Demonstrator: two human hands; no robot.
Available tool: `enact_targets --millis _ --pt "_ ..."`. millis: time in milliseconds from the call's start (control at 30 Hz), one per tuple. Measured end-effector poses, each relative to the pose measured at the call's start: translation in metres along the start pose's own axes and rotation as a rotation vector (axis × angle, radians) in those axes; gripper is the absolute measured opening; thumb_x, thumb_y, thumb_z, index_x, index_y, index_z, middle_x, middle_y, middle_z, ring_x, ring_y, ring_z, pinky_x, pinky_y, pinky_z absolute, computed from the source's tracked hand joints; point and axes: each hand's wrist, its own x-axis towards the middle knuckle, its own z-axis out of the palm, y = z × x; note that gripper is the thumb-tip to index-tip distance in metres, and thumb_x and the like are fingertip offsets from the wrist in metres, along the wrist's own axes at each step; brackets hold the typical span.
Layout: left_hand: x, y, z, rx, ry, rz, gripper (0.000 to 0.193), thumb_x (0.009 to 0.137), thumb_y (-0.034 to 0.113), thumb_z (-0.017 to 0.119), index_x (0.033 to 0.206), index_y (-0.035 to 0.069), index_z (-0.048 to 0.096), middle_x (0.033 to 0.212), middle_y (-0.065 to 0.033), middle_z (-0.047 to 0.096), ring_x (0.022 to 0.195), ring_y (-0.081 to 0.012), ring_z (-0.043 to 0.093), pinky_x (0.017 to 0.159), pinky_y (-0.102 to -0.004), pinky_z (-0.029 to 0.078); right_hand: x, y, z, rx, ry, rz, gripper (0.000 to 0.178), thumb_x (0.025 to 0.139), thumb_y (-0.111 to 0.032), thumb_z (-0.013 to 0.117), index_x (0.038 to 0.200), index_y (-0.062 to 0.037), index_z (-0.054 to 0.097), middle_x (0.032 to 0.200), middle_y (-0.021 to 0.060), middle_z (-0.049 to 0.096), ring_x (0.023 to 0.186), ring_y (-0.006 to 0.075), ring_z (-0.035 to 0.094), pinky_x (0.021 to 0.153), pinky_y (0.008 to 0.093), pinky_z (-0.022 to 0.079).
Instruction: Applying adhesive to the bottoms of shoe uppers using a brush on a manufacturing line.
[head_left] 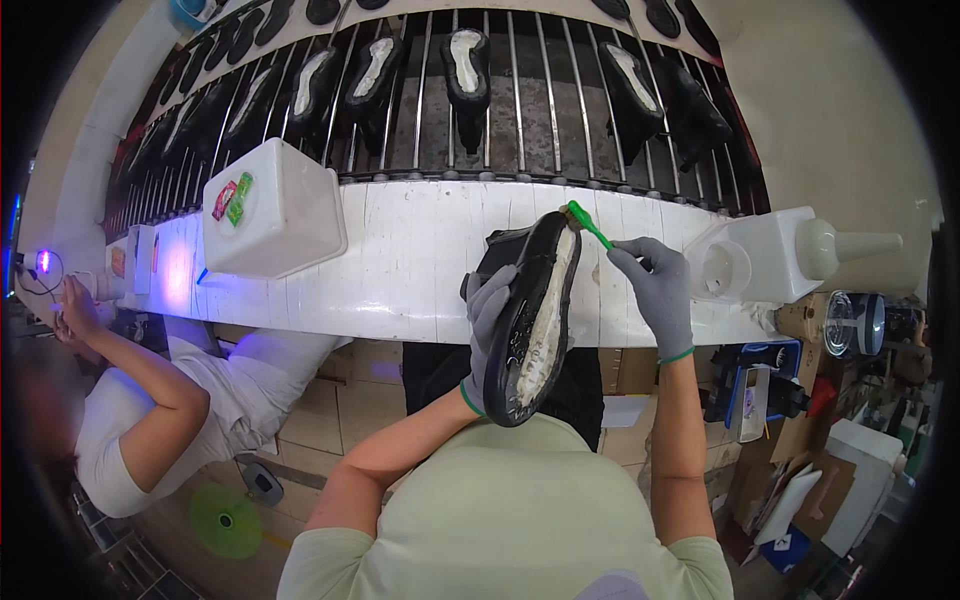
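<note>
A black shoe upper (549, 310) with a whitish strip along its bottom is held tilted over the near edge of the white bench, bottom face toward me. My left hand (490, 315), in a grey glove with a green cuff, grips its left side; some of those fingers are hidden behind the shoe. Pinched in my right hand (655, 290), gloved alike, is a small green-handled brush (592, 226). Its bristles touch the far end of the shoe's bottom.
Beyond the white bench (400, 270), several black shoe uppers (467, 70) lie on a metal roller rack. An upturned white bin (275, 205) carries small packets. At right lies a white bottle (820, 250) beside a round cup (725, 270). A co-worker (150, 410) sits at left.
</note>
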Motion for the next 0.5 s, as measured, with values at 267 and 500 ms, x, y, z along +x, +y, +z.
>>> enact_targets --millis 267,500 --pt "-0.006 -0.005 0.005 0.003 0.038 0.083 0.089 0.074 0.025 0.082 0.141 0.005 0.027 0.133 -0.0193 0.044 0.124 -0.0345 0.045 0.109 -0.058 0.025 -0.016 -0.015 -0.023 0.289 -0.412 0.172 0.016 0.083 -0.015 0.071 0.088 0.0001 0.074 0.068 -0.0016 0.064 0.059 0.0028 0.046 0.052 0.0222 0.035" --pt "0.005 0.001 0.002 0.043 0.001 0.206 0.088 0.075 0.028 0.08 0.141 0.007 0.025 0.133 -0.0199 0.044 0.122 -0.0372 0.046 0.11 -0.0598 0.023 -0.001 0.012 -0.009 0.14 -0.105 0.112 0.015 0.083 -0.015 0.071 0.087 -0.0008 0.074 0.067 -0.002 0.063 0.056 0.0024 0.044 0.049 0.0203 0.032"
